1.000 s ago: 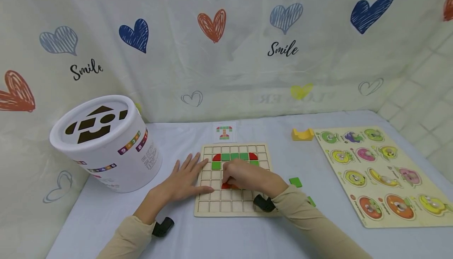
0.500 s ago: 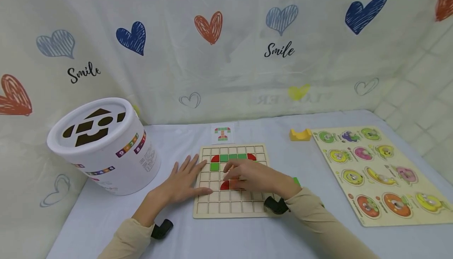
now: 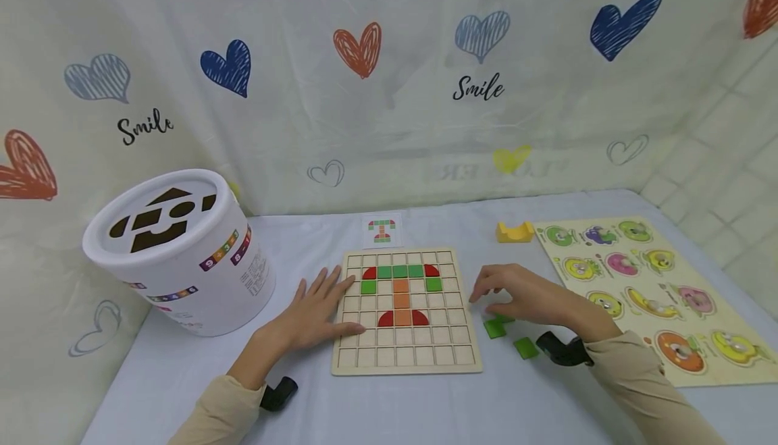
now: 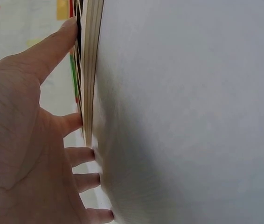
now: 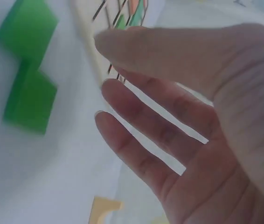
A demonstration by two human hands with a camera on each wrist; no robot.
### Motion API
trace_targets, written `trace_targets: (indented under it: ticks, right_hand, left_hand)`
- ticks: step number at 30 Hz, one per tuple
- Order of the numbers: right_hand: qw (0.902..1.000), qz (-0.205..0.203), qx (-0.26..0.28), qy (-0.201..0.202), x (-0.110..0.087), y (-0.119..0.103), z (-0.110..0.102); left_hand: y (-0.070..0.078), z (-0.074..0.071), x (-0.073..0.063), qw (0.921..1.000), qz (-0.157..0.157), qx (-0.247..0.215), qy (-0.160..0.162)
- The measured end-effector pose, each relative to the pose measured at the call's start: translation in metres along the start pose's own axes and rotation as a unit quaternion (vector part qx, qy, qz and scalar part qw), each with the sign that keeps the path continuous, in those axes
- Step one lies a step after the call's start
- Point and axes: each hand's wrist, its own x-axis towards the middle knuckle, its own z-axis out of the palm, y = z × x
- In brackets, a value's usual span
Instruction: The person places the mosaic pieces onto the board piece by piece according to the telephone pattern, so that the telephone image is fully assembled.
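Observation:
My left hand (image 3: 316,310) lies with fingers spread at the left side of the wooden grid board (image 3: 377,357); its thumb and index finger rest on the board's edge. In the left wrist view, the other fingertips of this hand (image 4: 34,140) reach the cloth. Set in the grid are red rounded tiles (image 3: 385,319), green square tiles (image 3: 399,271) and orange square tiles (image 3: 402,301), arranged in a T-like figure. Right of the board, my right hand (image 3: 529,296) hovers with loosely bent fingers and holds nothing. Loose green tiles (image 3: 495,328) lie below it, one partly hidden.
A small card (image 3: 382,230) with a coloured T figure lies behind the board. A white bucket (image 3: 243,283) with a shape-cut lid stands at left. At right are a yellow arch block (image 3: 515,232) and a fruit puzzle board (image 3: 632,310). A printed curtain (image 3: 413,127) hangs behind.
My right hand has left the lower tiles of the figure and moved right, off the board, over the loose green tiles. The orange column is now uncovered. My left hand stays put.

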Motion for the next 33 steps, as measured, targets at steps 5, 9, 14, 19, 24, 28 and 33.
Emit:
trace_targets:
  ticks: [5, 9, 14, 19, 24, 28, 33]
  right_hand:
    - [0.9996, 0.016, 0.001, -0.024, -0.016, 0.014, -0.003]
    - [0.9997, 0.013, 0.003, -0.023, -0.022, 0.021, -0.003]
    - [0.9999, 0.003, -0.002, -0.012, -0.023, 0.024, -0.002]
    - [0.9999, 0.0, 0.0, -0.011, -0.02, 0.025, -0.001]
    - [0.9995, 0.011, 0.018, -0.023, -0.017, 0.026, -0.002]
    - [0.9984, 0.026, 0.034, -0.037, -0.015, 0.027, -0.004]
    - [0.9974, 0.03, 0.055, -0.036, -0.014, 0.031, -0.006]
  left_hand:
    - [-0.001, 0.0, 0.0, 1.0, -0.002, -0.002, -0.001]
    - [0.0, 0.0, 0.0, 1.0, -0.001, -0.002, -0.005]
    - [0.0, 0.0, 0.0, 1.0, 0.001, -0.001, -0.002]
    - [0.0, -0.001, -0.001, 1.0, 0.002, -0.003, -0.001]
    - [0.001, -0.002, -0.001, 1.0, 0.002, -0.004, -0.001]
    - [0.001, -0.002, -0.001, 1.0, 0.0, 0.0, -0.003]
    - [0.001, -0.002, -0.001, 1.0, -0.004, -0.001, -0.008]
